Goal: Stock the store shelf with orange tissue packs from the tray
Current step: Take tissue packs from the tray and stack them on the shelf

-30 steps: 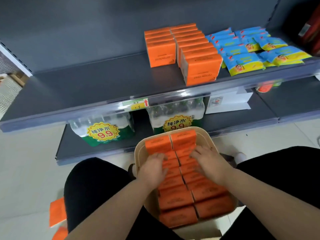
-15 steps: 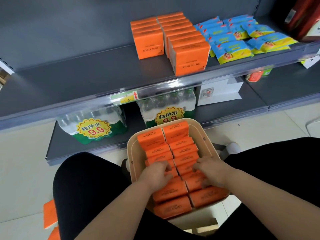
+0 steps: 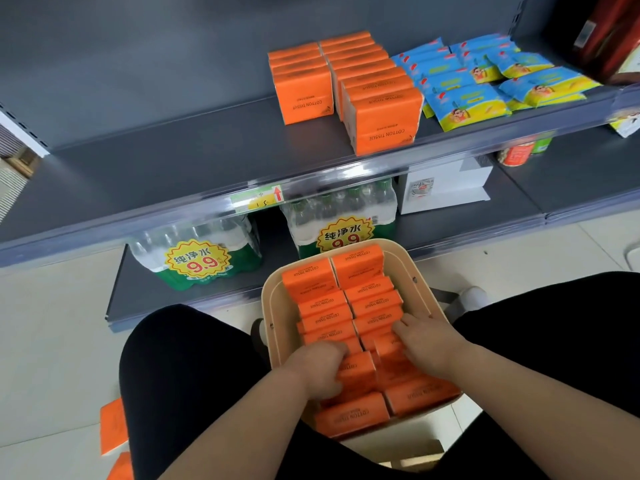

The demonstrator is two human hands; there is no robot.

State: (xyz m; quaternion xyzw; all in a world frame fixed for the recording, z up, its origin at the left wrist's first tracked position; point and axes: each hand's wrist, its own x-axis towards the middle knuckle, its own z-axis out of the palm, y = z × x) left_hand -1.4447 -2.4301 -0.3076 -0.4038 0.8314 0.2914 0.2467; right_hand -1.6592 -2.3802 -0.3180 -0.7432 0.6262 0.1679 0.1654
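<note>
Grip of left hand, right hand clasping orange tissue packs, two rows filling tray

The left hand hides its fingertips among the orange tissue packs (the right hand likewise). Left of the left forearm, a floor pack is cut by the bottom edge. Beyond the hands, the price label is too blurred to read.
</note>
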